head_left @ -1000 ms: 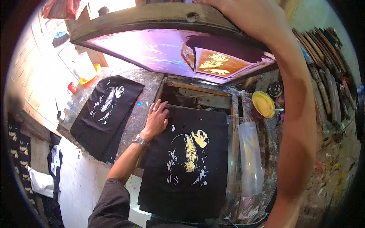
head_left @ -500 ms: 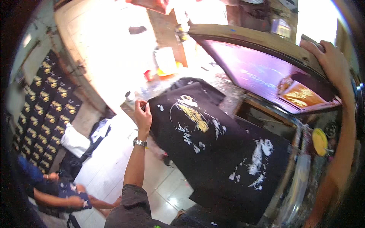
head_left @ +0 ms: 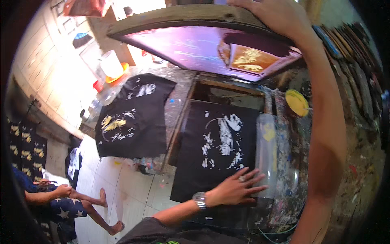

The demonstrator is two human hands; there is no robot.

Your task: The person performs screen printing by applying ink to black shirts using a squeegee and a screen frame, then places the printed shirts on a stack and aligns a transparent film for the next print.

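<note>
My right hand (head_left: 280, 18) grips the top wooden edge of a screen-printing frame (head_left: 170, 18), which stands tilted up at the back. Its mesh looks purple, with an orange-brown stencil patch showing a yellow design. Below the frame, a black fabric piece (head_left: 191, 162) with a white print lies flat on the printing board. My left hand (head_left: 235, 188), wearing a watch and a ring, rests at the lower right of this piece with its fingers spread. To the left, another black fabric piece (head_left: 150, 142) with a white and yellow print lies over the table.
Right of the board are a clear plastic sheet (head_left: 266, 162), a yellow-filled tub (head_left: 297, 103) and a row of squeegees (head_left: 351, 61). A white container (head_left: 111, 64) stands at the back left. At the lower left, a person (head_left: 61, 199) sits near hanging printed black fabric (head_left: 24, 146).
My left hand has let go of the yellow-printed fabric, which now lies on the left, and has moved right to the white-printed piece. My right hand still holds the frame up. The view has swung right.
</note>
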